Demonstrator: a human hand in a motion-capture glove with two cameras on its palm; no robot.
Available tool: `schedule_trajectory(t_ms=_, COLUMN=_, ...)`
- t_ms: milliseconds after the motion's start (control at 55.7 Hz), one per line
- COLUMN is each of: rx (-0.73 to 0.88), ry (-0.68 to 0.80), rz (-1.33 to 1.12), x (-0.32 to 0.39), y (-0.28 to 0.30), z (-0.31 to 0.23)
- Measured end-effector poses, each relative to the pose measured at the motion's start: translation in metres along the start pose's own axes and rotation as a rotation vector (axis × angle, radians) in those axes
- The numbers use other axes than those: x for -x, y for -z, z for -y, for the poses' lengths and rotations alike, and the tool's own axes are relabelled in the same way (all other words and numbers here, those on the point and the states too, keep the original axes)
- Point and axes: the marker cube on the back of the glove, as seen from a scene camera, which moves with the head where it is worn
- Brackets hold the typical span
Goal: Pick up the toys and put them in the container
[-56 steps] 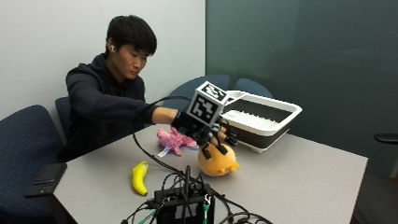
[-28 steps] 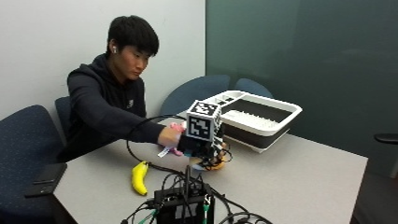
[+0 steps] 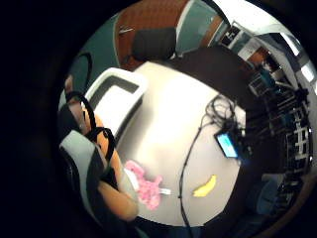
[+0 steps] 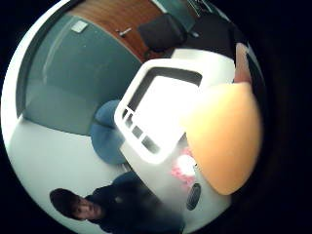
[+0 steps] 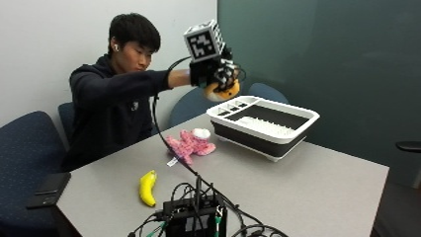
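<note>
Orange toy (image 5: 222,91) in hand (image 5: 214,74) — above container (image 5: 263,123)

— What's near the table's front edge?
— A black electronics box (image 5: 195,217) with tangled cables (image 5: 204,190) on the grey table (image 5: 315,182).
— And around it?
— Blue chairs (image 5: 26,143); a dark phone (image 5: 49,183) rests on one

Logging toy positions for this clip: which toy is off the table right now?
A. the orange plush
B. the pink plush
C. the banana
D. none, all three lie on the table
A: the gloved hand holds the orange plush in the air near the container, while the pink plush and banana lie on the table.
</note>
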Motion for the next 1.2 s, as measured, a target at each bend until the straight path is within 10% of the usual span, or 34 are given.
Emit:
schedule_trajectory(t_ms=574, rx=0.16, ry=0.214, rz=-0.159, x=0.125, y=-0.072, z=0.027)
schedule_trajectory(t_ms=1202, rx=0.548, ry=-0.108, rz=-0.351, x=-0.16, y=0.012, z=-0.159)
